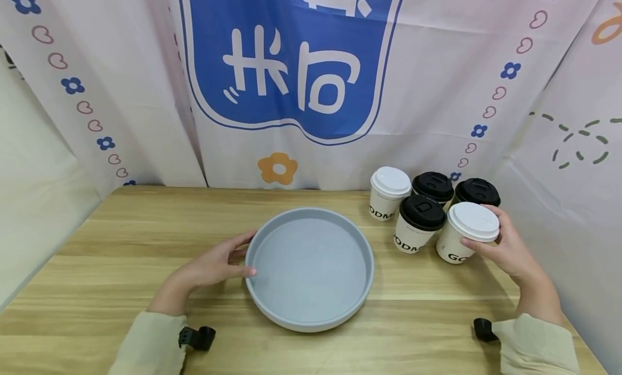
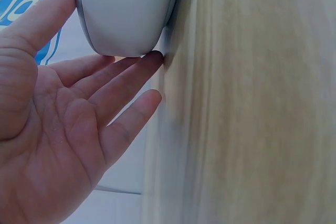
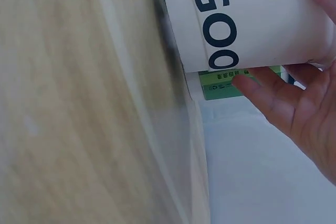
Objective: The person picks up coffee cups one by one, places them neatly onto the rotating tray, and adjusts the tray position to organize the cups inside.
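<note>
A round grey tray (image 1: 311, 267) with a raised rim lies on the wooden table. My left hand (image 1: 216, 264) holds its left side, thumb over the rim and fingers against the outer wall. In the left wrist view, the fingertips touch the underside edge of the tray (image 2: 126, 19). At the right, my right hand (image 1: 507, 250) grips a paper cup (image 1: 454, 244) with a white lid, thumb in front and fingers behind. That cup (image 3: 262, 24) shows dark lettering in the right wrist view. Whether its base touches the table is hard to tell.
Next to the gripped cup stand a black-lidded cup (image 1: 413, 234), a white-lidded cup (image 1: 386, 199) and two more black-lidded cups at the back. A green printed box (image 3: 220, 85) shows behind the gripped cup. A printed cloth (image 1: 291, 164) hangs along the table's back edge.
</note>
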The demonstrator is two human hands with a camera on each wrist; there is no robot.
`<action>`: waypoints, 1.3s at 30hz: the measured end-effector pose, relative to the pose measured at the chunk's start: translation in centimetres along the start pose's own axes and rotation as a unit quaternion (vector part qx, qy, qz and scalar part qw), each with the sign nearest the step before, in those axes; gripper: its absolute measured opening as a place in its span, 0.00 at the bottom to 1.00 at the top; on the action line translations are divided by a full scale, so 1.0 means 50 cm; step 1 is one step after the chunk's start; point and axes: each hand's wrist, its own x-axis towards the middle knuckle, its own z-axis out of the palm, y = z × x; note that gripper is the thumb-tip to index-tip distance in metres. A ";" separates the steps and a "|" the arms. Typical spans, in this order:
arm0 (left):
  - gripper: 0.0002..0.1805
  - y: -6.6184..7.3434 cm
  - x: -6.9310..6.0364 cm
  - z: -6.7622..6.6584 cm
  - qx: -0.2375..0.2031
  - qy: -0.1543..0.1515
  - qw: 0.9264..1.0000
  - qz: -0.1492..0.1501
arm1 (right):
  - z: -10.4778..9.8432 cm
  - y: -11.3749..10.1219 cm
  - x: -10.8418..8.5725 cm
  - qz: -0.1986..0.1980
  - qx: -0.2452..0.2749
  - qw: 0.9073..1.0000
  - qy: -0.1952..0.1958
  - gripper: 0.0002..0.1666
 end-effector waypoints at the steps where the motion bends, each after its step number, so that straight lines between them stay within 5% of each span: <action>1: 0.48 0.000 0.001 0.000 0.000 -0.001 1.000 0.002 | -0.001 -0.002 0.000 -0.001 0.000 1.000 0.000 0.48; 13: 0.48 0.001 -0.002 -0.002 -0.007 -0.003 1.000 0.003 | -0.023 -0.028 -0.007 -0.010 0.023 1.000 0.016 0.47; 22: 0.47 0.003 0.000 0.001 -0.005 -0.001 1.000 0.004 | -0.038 -0.059 -0.018 -0.050 0.089 0.995 0.018 0.47; 32: 0.48 0.005 0.000 -0.001 -0.002 -0.001 1.000 0.004 | -0.045 -0.106 -0.028 -0.076 0.205 0.976 0.000 0.49; 39: 0.48 0.003 0.000 0.000 -0.005 -0.002 1.000 0.001 | -0.046 -0.132 -0.034 -0.093 0.221 0.971 -0.022 0.51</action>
